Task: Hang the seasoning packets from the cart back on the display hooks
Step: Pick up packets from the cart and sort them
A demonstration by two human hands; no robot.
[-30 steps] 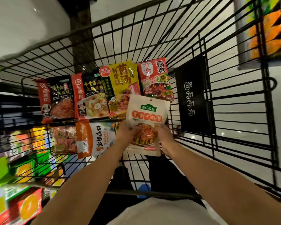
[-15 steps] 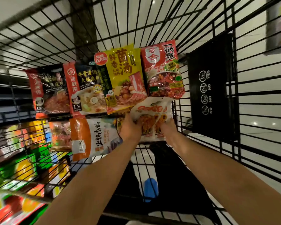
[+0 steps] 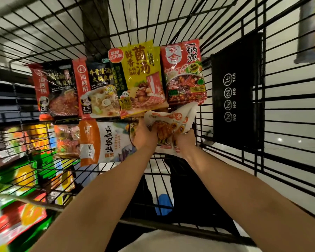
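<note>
black wire cart (image 3: 225, 113) carries seasoning packets: four in a row beyond the fingers (image 3: 142, 128), an orange-and-white packet (image 3: 105, 140) and a blurred one left of them.

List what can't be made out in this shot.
- White packet: head view, crumpled between left hand and right hand; label unreadable.
- Packet under the left hand: mostly hidden.
- Shelf goods: blurred behind cart wires.
- Display hooks: not in view.

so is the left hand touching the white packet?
Touching. Head view: left hand grips the white packet's left edge, fingers curled over it.
</note>
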